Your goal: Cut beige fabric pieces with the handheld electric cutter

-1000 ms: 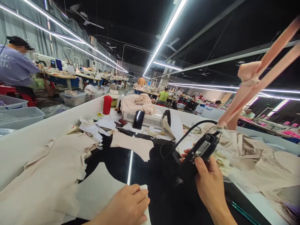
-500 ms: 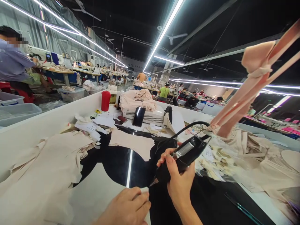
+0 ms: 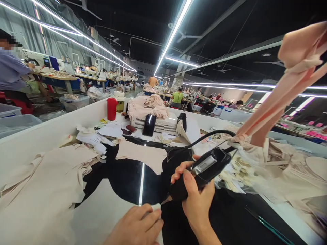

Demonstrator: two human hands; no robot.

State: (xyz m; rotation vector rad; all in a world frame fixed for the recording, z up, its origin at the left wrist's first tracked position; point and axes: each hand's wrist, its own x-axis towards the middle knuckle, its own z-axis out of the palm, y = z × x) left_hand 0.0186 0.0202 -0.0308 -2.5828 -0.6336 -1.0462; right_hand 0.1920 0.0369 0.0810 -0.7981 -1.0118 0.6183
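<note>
My left hand (image 3: 139,224) lies at the bottom centre with its fingers curled over the edge of a pale fabric piece (image 3: 102,204), its corner showing by the fingertips. In my right hand (image 3: 195,200) is a black corded hand tool (image 3: 206,166), like a small iron, held tilted. Its pointed metal tip (image 3: 167,200) faces down and left, a little above the dark table surface (image 3: 135,178), right of my left fingers. Pink fabric strips (image 3: 270,109) are tied to the tool's back end. Farther off, a separate beige cut piece (image 3: 143,154) lies flat.
Stacked beige pieces (image 3: 51,170) lie left. Behind are a red cup (image 3: 111,109), a jar (image 3: 119,101), a phone (image 3: 149,125) and a white vented box (image 3: 163,125) topped with fabric. Tweezers (image 3: 268,224) and scraps (image 3: 237,173) lie right. Low white walls surround the table; people sit beyond.
The view has shifted slightly, so the background sits a little farther left. The tool and the pink strips appear slightly farther right. Both hands keep their grips.
</note>
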